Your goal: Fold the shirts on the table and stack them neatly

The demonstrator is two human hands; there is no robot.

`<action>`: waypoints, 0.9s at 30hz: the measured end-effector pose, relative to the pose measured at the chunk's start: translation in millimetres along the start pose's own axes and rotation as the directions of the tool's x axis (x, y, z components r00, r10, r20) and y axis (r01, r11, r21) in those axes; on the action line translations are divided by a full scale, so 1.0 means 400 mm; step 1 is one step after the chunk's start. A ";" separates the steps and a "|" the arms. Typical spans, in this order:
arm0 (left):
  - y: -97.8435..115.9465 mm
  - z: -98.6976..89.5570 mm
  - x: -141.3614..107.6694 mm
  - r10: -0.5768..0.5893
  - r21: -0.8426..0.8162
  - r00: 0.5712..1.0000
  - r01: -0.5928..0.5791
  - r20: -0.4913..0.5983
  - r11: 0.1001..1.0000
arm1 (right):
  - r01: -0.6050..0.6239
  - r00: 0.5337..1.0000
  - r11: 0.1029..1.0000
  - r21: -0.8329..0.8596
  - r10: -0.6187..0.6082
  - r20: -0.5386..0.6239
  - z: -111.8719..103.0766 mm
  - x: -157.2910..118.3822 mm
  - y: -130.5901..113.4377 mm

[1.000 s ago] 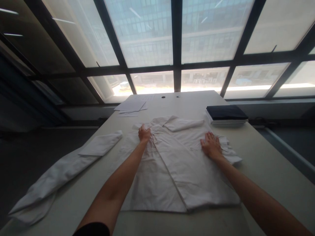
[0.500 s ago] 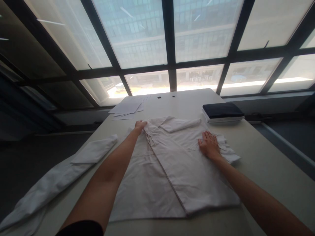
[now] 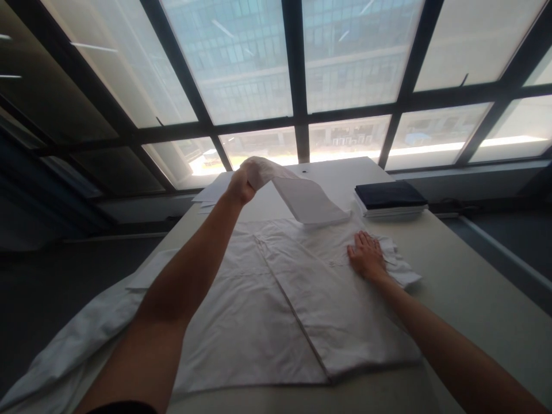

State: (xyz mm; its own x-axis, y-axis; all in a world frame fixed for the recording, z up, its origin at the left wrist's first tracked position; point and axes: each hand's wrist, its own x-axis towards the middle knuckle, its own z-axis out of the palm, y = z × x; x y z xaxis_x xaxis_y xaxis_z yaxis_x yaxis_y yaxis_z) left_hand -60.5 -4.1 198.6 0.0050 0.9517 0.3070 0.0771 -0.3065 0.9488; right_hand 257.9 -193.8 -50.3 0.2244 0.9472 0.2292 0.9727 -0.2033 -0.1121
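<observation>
- The white shirt (image 3: pixel 276 299) lies spread on the surface (image 3: pixel 466 287).
- The left hand (image 3: pixel 240 185) has its grip closed on the collar (image 3: pixel 302 198), lifted above the shirt.
- The right hand (image 3: pixel 366 256) lies open and flat on the shirt, apparently pressing.
- A dark folded stack (image 3: pixel 390 195) sits beyond the shirt.
</observation>
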 end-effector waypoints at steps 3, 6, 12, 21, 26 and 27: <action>0.049 -0.020 -0.126 -0.101 -0.376 0.983 0.152 0.152 0.914 | 0.007 1.000 1.000 -0.002 -0.007 -0.011 0.004 0.000 0.001; 0.053 -0.062 -0.273 -0.235 -0.458 0.955 0.294 0.183 0.839 | 0.003 1.000 1.000 0.008 -0.002 -0.015 0.008 0.002 0.001; -0.036 -0.168 -0.524 -0.616 -0.327 0.764 0.642 0.193 0.694 | -0.007 1.000 1.000 0.021 0.007 -0.002 0.001 0.001 0.001; -0.185 -0.232 -0.774 -0.665 -0.091 0.740 0.673 0.104 0.734 | -0.002 1.000 1.000 0.018 0.002 0.017 0.004 0.000 0.005; -0.181 -0.244 -0.842 -0.692 0.133 0.683 0.683 0.233 0.718 | -0.031 0.999 0.994 0.102 0.030 0.013 0.001 0.016 0.004; -0.174 -0.245 -0.849 -0.680 0.174 0.676 0.661 0.286 0.730 | -0.048 0.999 0.990 0.134 0.047 0.016 -0.003 0.021 0.000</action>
State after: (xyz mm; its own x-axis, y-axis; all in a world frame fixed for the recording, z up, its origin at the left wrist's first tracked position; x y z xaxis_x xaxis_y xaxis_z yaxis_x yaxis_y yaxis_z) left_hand -165.3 -307.6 35.5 0.2362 0.8566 -0.4587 0.2335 0.4082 0.8825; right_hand 260.0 -186.2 -47.3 0.2684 0.9405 0.2084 0.9440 -0.2137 -0.2515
